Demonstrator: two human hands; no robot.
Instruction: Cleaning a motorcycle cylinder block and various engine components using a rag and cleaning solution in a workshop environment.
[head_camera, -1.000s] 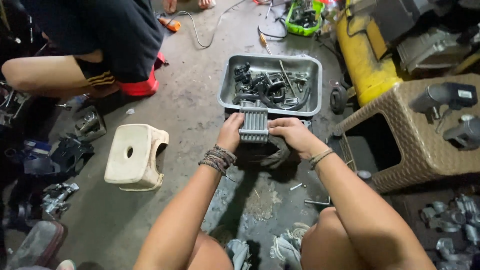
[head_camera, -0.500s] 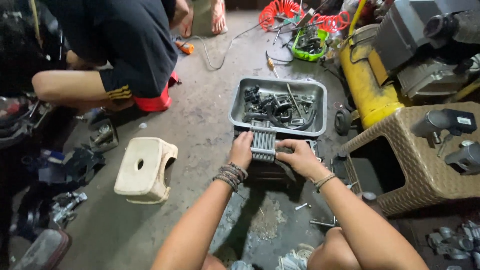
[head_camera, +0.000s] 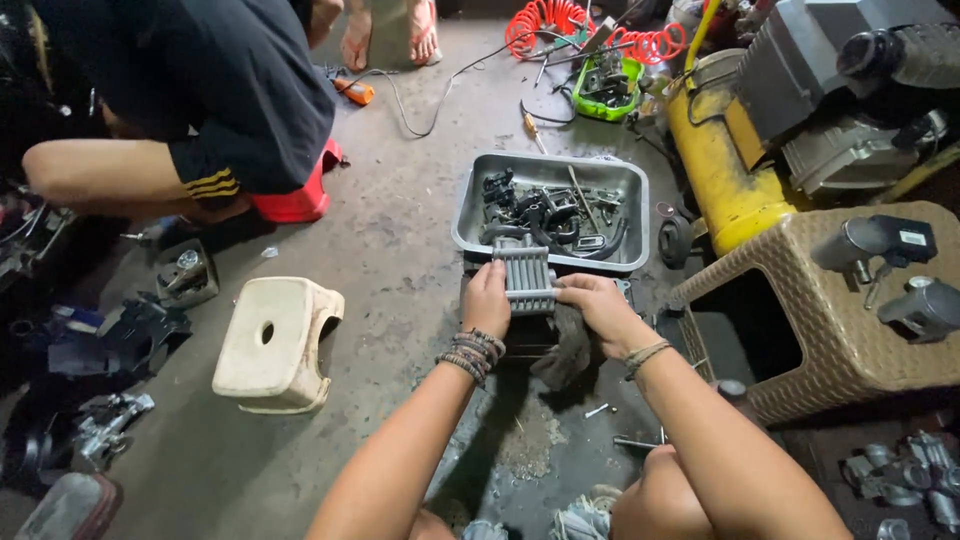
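Note:
A grey finned metal engine part (head_camera: 527, 274) stands on the floor in front of me, just below a grey metal tray (head_camera: 470, 215). My left hand (head_camera: 486, 298) grips its left side, with bead bracelets on the wrist. My right hand (head_camera: 597, 305) holds its right side, fingers curled against the fins. A dirty rag (head_camera: 566, 352) lies under the part, between my hands. The tray holds several dark metal parts and tools.
A white plastic stool (head_camera: 272, 345) stands to the left. Another person (head_camera: 180, 110) crouches at the upper left on a red stool (head_camera: 297, 200). A yellow compressor tank (head_camera: 715, 165) and a woven brown stool (head_camera: 830, 330) with tools on it stand to the right. Loose bolts lie near my knees.
The view has shifted so the tray and part sit lower in the frame. Both hands stay on the finned part, in the same grip.

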